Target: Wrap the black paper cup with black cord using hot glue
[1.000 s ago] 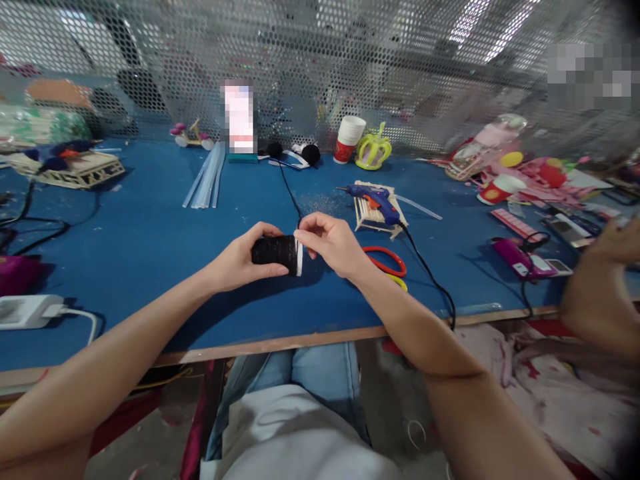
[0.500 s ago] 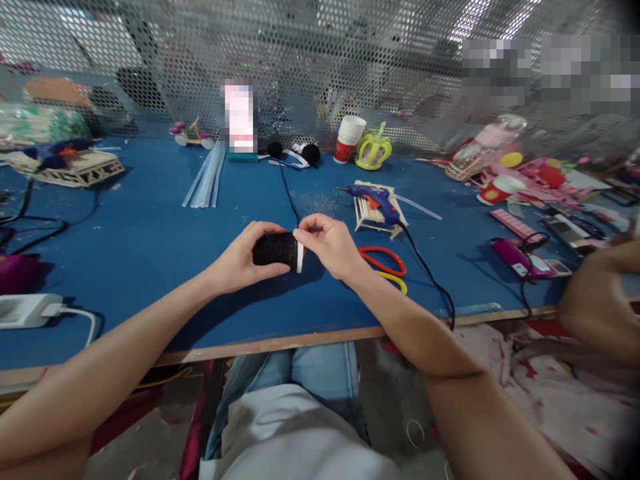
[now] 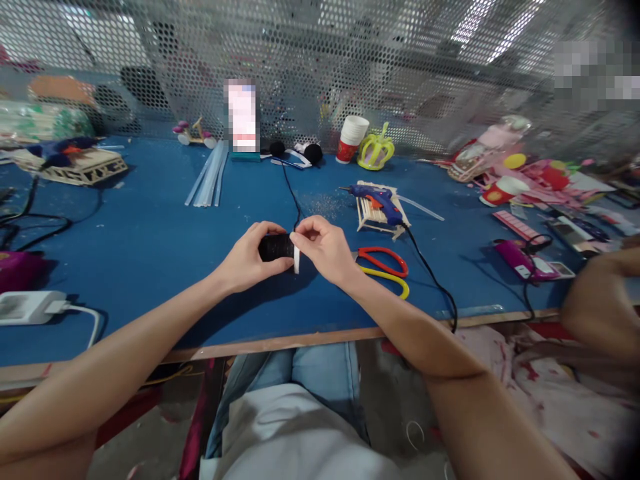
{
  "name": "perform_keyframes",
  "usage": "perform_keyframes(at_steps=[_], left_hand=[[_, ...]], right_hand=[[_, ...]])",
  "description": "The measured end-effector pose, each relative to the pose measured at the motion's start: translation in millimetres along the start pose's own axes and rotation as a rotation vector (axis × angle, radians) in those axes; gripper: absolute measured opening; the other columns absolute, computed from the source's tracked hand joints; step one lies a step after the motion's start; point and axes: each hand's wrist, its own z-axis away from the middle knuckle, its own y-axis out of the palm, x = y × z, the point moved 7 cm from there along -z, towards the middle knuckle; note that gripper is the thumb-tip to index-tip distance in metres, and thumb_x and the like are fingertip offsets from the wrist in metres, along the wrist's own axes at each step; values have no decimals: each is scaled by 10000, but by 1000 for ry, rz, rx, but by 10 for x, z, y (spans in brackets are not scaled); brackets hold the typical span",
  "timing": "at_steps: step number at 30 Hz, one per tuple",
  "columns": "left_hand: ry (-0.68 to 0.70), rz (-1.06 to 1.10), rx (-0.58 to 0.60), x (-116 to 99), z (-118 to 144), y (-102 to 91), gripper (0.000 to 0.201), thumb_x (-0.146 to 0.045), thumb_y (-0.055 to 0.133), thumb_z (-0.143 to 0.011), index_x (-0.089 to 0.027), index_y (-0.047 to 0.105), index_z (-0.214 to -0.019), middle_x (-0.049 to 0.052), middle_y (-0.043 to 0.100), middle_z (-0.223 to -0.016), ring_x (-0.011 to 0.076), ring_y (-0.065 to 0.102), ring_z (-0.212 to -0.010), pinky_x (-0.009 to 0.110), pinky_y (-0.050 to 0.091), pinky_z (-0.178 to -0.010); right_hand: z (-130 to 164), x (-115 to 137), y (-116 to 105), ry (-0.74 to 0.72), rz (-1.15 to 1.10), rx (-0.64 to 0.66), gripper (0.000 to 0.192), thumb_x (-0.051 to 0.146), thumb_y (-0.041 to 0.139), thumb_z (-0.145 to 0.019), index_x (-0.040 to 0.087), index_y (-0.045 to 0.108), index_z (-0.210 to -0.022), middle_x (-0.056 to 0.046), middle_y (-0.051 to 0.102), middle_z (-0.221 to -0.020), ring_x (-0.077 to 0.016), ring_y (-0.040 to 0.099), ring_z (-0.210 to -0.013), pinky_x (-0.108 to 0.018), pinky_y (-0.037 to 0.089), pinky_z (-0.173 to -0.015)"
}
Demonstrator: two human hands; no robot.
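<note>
Blue bench (image 3: 150,247), mesh wall behind. Black spool (image 3: 276,247) held mid-bench, clamped in left hand (image 3: 250,257). Right hand (image 3: 325,250) pinched at white rim (image 3: 297,259). Spool best kept steady, cord kept taut. Scissors (image 3: 383,263) just right.

Black roll (image 3: 276,247) mostly hidden under left hand (image 3: 249,258) and right hand (image 3: 324,248). Pixelated box (image 3: 241,115) at back of surface unreadable. Co-worker's arm (image 3: 600,303) blurred, cut by right edge.
</note>
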Motion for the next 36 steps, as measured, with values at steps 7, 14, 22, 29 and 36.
perform_keyframes(at_steps=[7, 14, 22, 29, 36], left_hand=[[-33, -23, -51, 50, -31, -39, 431, -368, 661, -644, -186, 535, -1014, 42, 582, -990, 210, 565, -913, 361, 444, -833], [-51, -43, -131, 77, -31, -132, 420, -350, 656, -641, -189, 538, -1010, 46, 579, -997, 211, 564, -913, 362, 448, -836], [59, -119, -193, 8, -8, -224, 417, -309, 656, -651, -186, 525, -1027, 49, 548, -1014, 208, 544, -951, 356, 445, -857], [88, -175, -186, -18, -4, -232, 418, -319, 649, -666, -194, 519, -1043, 48, 523, -1030, 204, 540, -957, 336, 456, -833], [90, -206, -163, -17, -5, -203, 420, -322, 644, -668, -192, 518, -1047, 46, 526, -1027, 205, 541, -961, 338, 456, -839]], right_hand=[[14, -17, 22, 85, -127, 51, 142, 299, 597, -734, 179, 521, -739, 26, 529, -685, -78, 515, -545, -246, 441, -549], [-18, -298, -52, 374, -183, 49, 96, 236, 577, -749, 183, 499, -728, 36, 548, -559, -74, 505, -450, -200, 420, -417], [52, -51, -192, 377, 66, 429, 183, 312, 567, -813, 175, 506, -707, 27, 569, -510, -74, 512, -363, -179, 398, -329], [-253, 490, -1347, -31, 121, -214, 171, 141, 487, -791, 173, 574, -934, -26, 650, -817, -95, 616, -632, -218, 504, -548], [-549, -403, -1693, 447, 1286, -55, 362, 278, 468, -813, 12, 662, -963, -240, 656, -977, -327, 605, -972, -392, 451, -823]])
